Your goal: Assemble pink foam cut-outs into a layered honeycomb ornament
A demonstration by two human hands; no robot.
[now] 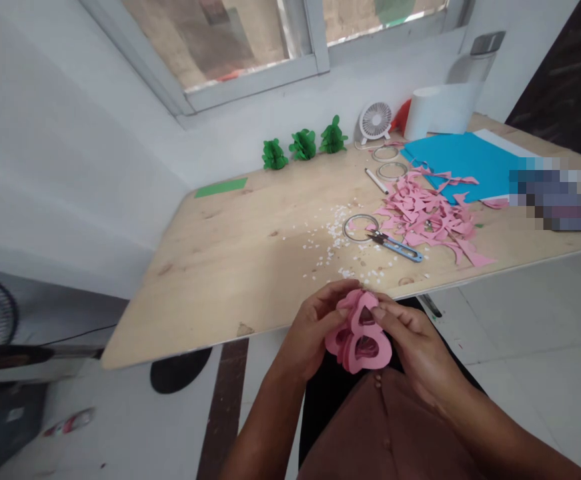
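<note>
A pink layered paper cutout point(355, 332) with rounded lobes and openings is held over my lap, just off the table's front edge. My left hand point(315, 327) grips its left side, the thumb lying on the paper. On the right side, my right hand point(405, 330) pinches the upper edge between thumb and fingers. Beyond my hands, thread snips point(397, 247) with a blue handle lie on the table beside a wire ring point(361, 228). White paper bits point(337, 233) are scattered around them.
Pink paper scraps point(430, 217) are heaped on the table point(220, 267) at right, near blue sheets point(470, 160) and a white pen point(376, 181). Three green paper shapes point(303, 145) and a small white fan point(375, 121) stand along the wall. A green strip point(221, 187) lies at left.
</note>
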